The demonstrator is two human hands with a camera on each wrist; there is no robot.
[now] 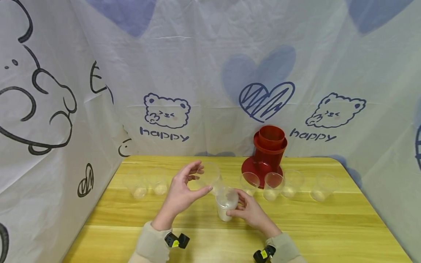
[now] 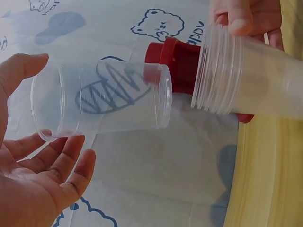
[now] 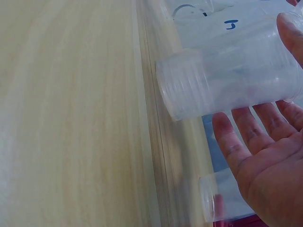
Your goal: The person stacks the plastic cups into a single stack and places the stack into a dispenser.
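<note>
My left hand (image 1: 179, 191) pinches a single clear plastic cup (image 2: 118, 99) near its rim, thumb on one side and fingers on the other. The cup's base points toward a stack of nested clear plastic cups (image 2: 265, 75). That stack is gripped near its rims by my right hand (image 1: 251, 212), thumb toward me and fingers round the far side. Several rim edges show close together at the stack's top in the left wrist view. From the head view, the single cup (image 1: 210, 174) is just beyond the stack, slightly to its left.
Two clear cups, one at the left (image 1: 139, 191), stand on the wooden table (image 1: 197, 241). Several more, including a far-right cup (image 1: 319, 193), stand to the right. A red cylindrical container (image 1: 269, 157) with a round base is at the back, before a printed curtain (image 1: 204, 73).
</note>
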